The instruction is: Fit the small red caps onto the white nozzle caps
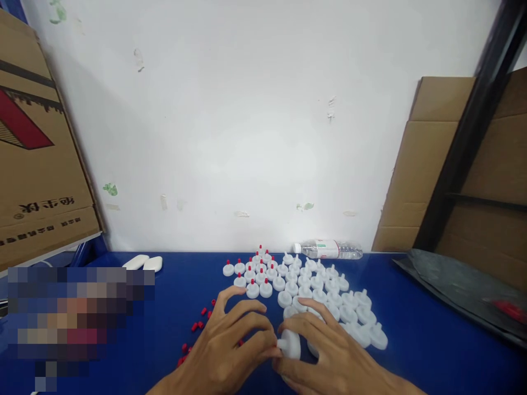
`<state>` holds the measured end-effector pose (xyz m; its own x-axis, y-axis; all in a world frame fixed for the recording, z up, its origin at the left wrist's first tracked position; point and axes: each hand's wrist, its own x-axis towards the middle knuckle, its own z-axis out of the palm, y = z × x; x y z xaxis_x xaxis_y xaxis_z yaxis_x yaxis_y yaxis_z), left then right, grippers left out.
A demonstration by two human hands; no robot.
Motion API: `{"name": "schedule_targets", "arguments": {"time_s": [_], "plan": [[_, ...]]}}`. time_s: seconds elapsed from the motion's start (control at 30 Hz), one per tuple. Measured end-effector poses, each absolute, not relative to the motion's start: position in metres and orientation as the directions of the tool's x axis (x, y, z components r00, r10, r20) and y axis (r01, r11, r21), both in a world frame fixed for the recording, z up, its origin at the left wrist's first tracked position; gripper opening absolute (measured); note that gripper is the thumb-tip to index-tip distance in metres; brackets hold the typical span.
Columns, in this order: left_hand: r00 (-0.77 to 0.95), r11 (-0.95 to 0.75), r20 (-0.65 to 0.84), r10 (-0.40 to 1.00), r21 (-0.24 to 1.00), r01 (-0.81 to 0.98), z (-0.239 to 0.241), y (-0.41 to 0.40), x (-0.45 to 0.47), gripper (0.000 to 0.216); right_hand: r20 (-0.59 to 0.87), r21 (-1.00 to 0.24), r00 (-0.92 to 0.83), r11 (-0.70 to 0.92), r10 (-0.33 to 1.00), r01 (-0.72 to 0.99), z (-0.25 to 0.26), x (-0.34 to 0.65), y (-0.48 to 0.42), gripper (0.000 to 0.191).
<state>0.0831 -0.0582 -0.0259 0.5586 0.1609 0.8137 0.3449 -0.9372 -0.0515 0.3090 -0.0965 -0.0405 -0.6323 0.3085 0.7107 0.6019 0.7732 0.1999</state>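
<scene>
My right hand point(325, 348) grips a white nozzle cap point(292, 345), a round base with a thin spout, lying sideways with the spout pointing left. At the spout's tip, my left hand point(233, 345) pinches thumb and finger together; whatever small piece is between them is hidden. Loose red tips point(195, 327) are scattered beside and partly behind the left hand. Beyond my hands stand several white nozzle caps with red tips point(252, 289). To their right is a large group of plain white nozzle caps point(348, 313), partly covered by the right hand.
A clear plastic bottle point(327, 249) lies against the wall at the back of the blue table point(164, 307). Two white oval objects point(153, 264) lie at back left. Cardboard point(37, 137) stands at left, and a dark plastic bag point(461, 291) lies at right.
</scene>
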Motion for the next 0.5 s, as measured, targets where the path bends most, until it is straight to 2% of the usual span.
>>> {"name": "schedule_targets", "arguments": {"time_s": [0.2, 0.3, 0.4, 0.5], "plan": [[0.688, -0.919, 0.714, 0.131, -0.174, 0.355, -0.0282, -0.0569, 0.0808, 0.015, 0.740, 0.230, -0.621, 0.770, 0.259, 0.595, -0.0371, 0.3081, -0.0964, 0.015], [0.737, -0.921, 0.661, 0.140, -0.185, 0.342, -0.0290, -0.0567, 0.0796, 0.020, 0.740, 0.268, -0.635, 0.768, 0.222, 0.581, -0.0350, 0.3095, -0.0950, 0.018], [0.759, -0.942, 0.616, 0.211, -0.080, 0.326, -0.0297, -0.0571, 0.0823, 0.020, 0.734, 0.301, -0.651, 0.767, 0.193, 0.566, -0.0326, 0.3088, -0.0945, 0.019], [0.740, -0.954, 0.607, 0.288, 0.119, 0.273, -0.0306, -0.0584, 0.0857, 0.024, 0.721, 0.326, -0.666, 0.756, 0.190, 0.568, -0.0323, 0.3068, -0.0940, 0.023]]}}
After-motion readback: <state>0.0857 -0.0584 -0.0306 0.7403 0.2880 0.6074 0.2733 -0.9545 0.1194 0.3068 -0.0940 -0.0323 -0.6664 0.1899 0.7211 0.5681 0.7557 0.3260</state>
